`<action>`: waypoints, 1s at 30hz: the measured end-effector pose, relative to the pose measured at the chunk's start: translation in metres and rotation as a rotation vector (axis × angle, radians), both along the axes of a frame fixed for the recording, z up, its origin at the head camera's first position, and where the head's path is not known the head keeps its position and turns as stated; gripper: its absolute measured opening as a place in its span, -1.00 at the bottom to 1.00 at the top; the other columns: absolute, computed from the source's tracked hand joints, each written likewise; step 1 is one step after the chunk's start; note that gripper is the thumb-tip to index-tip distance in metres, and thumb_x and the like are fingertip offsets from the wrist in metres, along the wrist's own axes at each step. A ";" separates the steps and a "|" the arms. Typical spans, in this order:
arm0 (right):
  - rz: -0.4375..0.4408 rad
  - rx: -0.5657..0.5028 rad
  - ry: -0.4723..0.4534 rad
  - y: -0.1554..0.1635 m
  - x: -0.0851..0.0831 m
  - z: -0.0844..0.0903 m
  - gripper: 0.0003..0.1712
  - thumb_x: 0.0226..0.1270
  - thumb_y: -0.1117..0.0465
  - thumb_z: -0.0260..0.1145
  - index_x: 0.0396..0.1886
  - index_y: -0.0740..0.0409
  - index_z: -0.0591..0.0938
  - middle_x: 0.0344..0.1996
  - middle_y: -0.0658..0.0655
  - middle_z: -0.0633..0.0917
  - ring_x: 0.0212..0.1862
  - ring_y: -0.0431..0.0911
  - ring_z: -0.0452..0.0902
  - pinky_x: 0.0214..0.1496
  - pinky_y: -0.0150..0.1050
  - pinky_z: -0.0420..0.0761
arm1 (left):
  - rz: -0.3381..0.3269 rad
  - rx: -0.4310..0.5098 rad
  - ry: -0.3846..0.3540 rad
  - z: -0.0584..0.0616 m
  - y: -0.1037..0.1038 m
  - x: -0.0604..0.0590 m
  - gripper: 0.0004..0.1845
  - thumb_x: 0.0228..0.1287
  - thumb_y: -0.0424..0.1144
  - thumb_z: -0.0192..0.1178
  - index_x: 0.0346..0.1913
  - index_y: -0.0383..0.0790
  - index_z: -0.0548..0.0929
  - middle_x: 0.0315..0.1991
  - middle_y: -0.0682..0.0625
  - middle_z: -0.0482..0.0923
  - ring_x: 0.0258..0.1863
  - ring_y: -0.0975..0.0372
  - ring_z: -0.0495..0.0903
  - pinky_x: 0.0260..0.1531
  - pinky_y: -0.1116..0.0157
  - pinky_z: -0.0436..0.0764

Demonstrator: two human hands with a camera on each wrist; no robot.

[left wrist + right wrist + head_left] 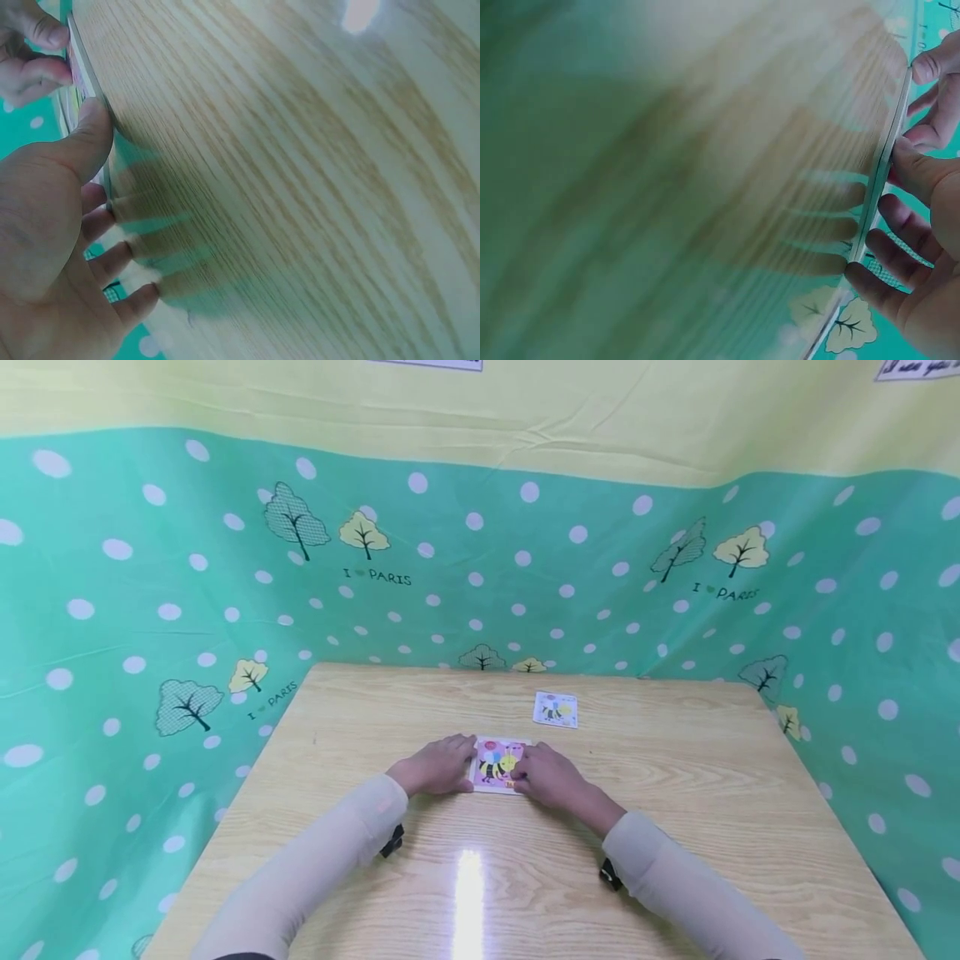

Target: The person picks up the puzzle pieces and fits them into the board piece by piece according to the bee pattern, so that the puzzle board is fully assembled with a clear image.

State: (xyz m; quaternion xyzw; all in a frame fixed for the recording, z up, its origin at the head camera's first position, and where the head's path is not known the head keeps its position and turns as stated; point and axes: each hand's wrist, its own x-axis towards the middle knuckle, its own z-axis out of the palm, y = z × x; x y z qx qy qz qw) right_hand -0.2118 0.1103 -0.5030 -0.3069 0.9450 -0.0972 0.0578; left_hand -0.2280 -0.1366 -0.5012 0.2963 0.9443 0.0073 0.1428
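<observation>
My left hand [438, 766] lies low on the table [675, 827] with its fingers nearly straight and a little spread, the tips against the left edge of the bee card [497, 763]; in the left wrist view my thumb [88, 139] presses the card's near edge and the other fingers reach along its side, so I hold it lightly rather than clench it; my right hand [551, 777] mirrors this on the card's right edge, fingers [881, 289] slightly apart and set against the thin edge, the thumb nearer the front; both forearms come in from the table's near edge in pale sleeves [315, 868] and meet at the card; the card lies flat between my two hands, face up, roughly midway between the left and right edges of the table and a little beyond its middle toward the far edge; a second, smaller bee card [556, 709] lies apart from my fingers, closer to the far edge and a little to the right; a green dotted cloth [150, 610] with trees hangs round the table's far and side edges.
</observation>
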 end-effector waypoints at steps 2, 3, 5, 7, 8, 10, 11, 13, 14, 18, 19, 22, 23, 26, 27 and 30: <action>0.005 -0.013 -0.009 0.002 0.000 0.000 -0.74 0.30 0.04 0.46 -0.06 -0.03 0.81 -0.20 -0.05 0.69 -0.16 -0.18 0.48 -0.06 -0.28 0.60 | -0.004 0.002 -0.002 0.000 0.000 0.000 -0.14 0.37 0.25 0.19 0.53 -0.23 0.29 0.61 -0.22 0.11 0.58 -0.07 0.18 0.60 0.02 0.21; 0.005 -0.024 -0.013 0.004 0.000 0.000 -0.74 0.30 0.04 0.46 -0.06 -0.03 0.81 -0.20 -0.05 0.70 -0.15 -0.17 0.49 -0.04 -0.26 0.61 | -0.005 0.003 -0.002 0.000 0.001 0.000 -0.14 0.37 0.25 0.19 0.53 -0.23 0.29 0.61 -0.22 0.11 0.58 -0.07 0.18 0.60 0.02 0.22; -0.007 -0.043 -0.029 0.006 -0.002 -0.001 -0.75 0.29 0.04 0.47 -0.06 -0.05 0.81 -0.23 -0.07 0.69 -0.15 -0.17 0.48 -0.04 -0.25 0.59 | -0.004 0.001 -0.001 0.000 0.001 -0.001 -0.13 0.37 0.25 0.19 0.53 -0.23 0.28 0.61 -0.22 0.11 0.58 -0.07 0.18 0.60 0.02 0.22; -0.021 -0.057 -0.039 0.008 -0.005 -0.004 -0.76 0.29 0.02 0.47 -0.08 -0.09 0.81 -0.27 -0.10 0.67 -0.17 -0.18 0.46 -0.05 -0.26 0.55 | -0.006 -0.013 -0.002 0.000 0.001 -0.001 -0.12 0.38 0.26 0.18 0.55 -0.23 0.25 0.62 -0.21 0.09 0.59 -0.06 0.17 0.61 0.04 0.20; -0.030 -0.065 -0.044 0.009 -0.007 -0.005 -0.77 0.28 0.01 0.47 -0.10 -0.11 0.81 -0.30 -0.12 0.66 -0.19 -0.19 0.44 -0.07 -0.26 0.53 | -0.008 -0.021 0.000 0.000 0.001 -0.002 -0.10 0.38 0.27 0.17 0.56 -0.24 0.23 0.62 -0.21 0.08 0.59 -0.05 0.16 0.61 0.04 0.19; -0.040 -0.077 -0.052 0.011 -0.010 -0.007 -0.79 0.28 -0.01 0.48 -0.12 -0.13 0.81 -0.34 -0.14 0.64 -0.22 -0.20 0.40 -0.11 -0.28 0.48 | -0.009 -0.019 0.004 0.000 0.001 -0.002 -0.10 0.37 0.26 0.17 0.56 -0.25 0.23 0.61 -0.22 0.10 0.59 -0.05 0.17 0.61 0.04 0.20; -0.037 -0.080 -0.050 0.012 -0.011 -0.008 -0.79 0.28 -0.01 0.48 -0.13 -0.14 0.81 -0.35 -0.14 0.63 -0.23 -0.20 0.39 -0.11 -0.28 0.47 | -0.008 -0.018 0.004 0.000 0.001 -0.003 -0.09 0.37 0.26 0.18 0.56 -0.26 0.23 0.61 -0.22 0.10 0.59 -0.05 0.18 0.61 0.04 0.20; -0.022 -0.080 -0.040 0.014 -0.012 -0.009 -0.79 0.28 -0.02 0.47 -0.13 -0.15 0.81 -0.34 -0.15 0.65 -0.23 -0.20 0.40 -0.11 -0.28 0.47 | -0.007 -0.013 0.004 -0.001 0.002 -0.003 -0.10 0.37 0.26 0.19 0.55 -0.26 0.23 0.61 -0.22 0.12 0.58 -0.05 0.18 0.61 0.04 0.21; -0.014 -0.077 -0.035 0.015 -0.012 -0.010 -0.79 0.29 -0.03 0.47 -0.12 -0.15 0.81 -0.32 -0.14 0.67 -0.23 -0.21 0.40 -0.10 -0.28 0.47 | -0.008 -0.011 0.006 -0.002 0.002 -0.003 -0.10 0.37 0.25 0.19 0.55 -0.25 0.25 0.60 -0.22 0.12 0.58 -0.05 0.19 0.60 0.04 0.22; 0.023 -0.053 -0.036 0.018 -0.008 -0.009 -0.73 0.35 -0.04 0.41 -0.02 -0.13 0.80 -0.26 -0.08 0.69 -0.22 -0.19 0.42 -0.12 -0.26 0.50 | -0.022 -0.007 0.001 -0.002 0.002 -0.002 -0.12 0.37 0.26 0.19 0.53 -0.24 0.27 0.60 -0.23 0.14 0.58 -0.06 0.20 0.60 0.05 0.23; 0.034 -0.045 -0.042 0.019 -0.006 -0.008 -0.71 0.37 -0.03 0.39 0.02 -0.12 0.79 -0.25 -0.06 0.68 -0.22 -0.19 0.42 -0.12 -0.25 0.51 | -0.027 -0.009 0.003 -0.002 0.002 -0.002 -0.13 0.37 0.26 0.19 0.53 -0.24 0.28 0.59 -0.23 0.15 0.57 -0.06 0.21 0.60 0.05 0.23; 0.074 -0.024 -0.054 0.023 -0.003 -0.003 -0.64 0.42 -0.03 0.34 0.13 -0.09 0.75 -0.19 -0.02 0.67 -0.18 -0.17 0.46 -0.10 -0.22 0.57 | -0.026 -0.004 -0.006 -0.001 0.002 -0.003 -0.10 0.36 0.27 0.19 0.54 -0.26 0.25 0.58 -0.23 0.17 0.56 -0.05 0.23 0.59 0.05 0.26; 0.083 -0.026 -0.060 0.025 -0.002 -0.001 -0.62 0.43 -0.03 0.33 0.15 -0.08 0.73 -0.16 -0.01 0.68 -0.15 -0.16 0.49 -0.06 -0.20 0.60 | -0.022 0.006 -0.007 0.000 0.002 -0.003 -0.12 0.36 0.26 0.20 0.52 -0.27 0.28 0.56 -0.23 0.21 0.54 -0.05 0.27 0.57 0.05 0.30; 0.105 -0.040 -0.068 0.031 -0.003 0.004 -0.57 0.46 -0.03 0.28 0.22 -0.03 0.69 0.01 0.04 0.71 0.04 -0.09 0.58 0.17 -0.11 0.65 | 0.000 0.039 -0.010 0.004 0.003 -0.006 -0.19 0.36 0.22 0.23 0.45 -0.27 0.37 0.45 -0.20 0.39 0.41 -0.02 0.44 0.46 0.06 0.47; 0.105 -0.047 -0.070 0.033 -0.003 0.006 -0.56 0.46 -0.03 0.27 0.25 -0.01 0.67 0.07 0.06 0.72 0.12 -0.06 0.59 0.26 -0.07 0.63 | 0.006 0.049 -0.008 0.005 0.003 -0.007 -0.24 0.36 0.20 0.24 0.41 -0.26 0.42 0.39 -0.17 0.45 0.35 0.00 0.50 0.41 0.07 0.52; 0.090 -0.065 -0.083 0.037 -0.005 0.013 -0.49 0.48 -0.03 0.26 0.33 0.04 0.60 0.23 0.11 0.67 0.31 0.04 0.54 0.44 0.04 0.54 | 0.004 0.054 0.025 0.008 0.003 -0.010 -0.35 0.37 0.18 0.25 0.31 -0.22 0.52 0.32 -0.14 0.52 0.27 0.02 0.55 0.36 0.08 0.57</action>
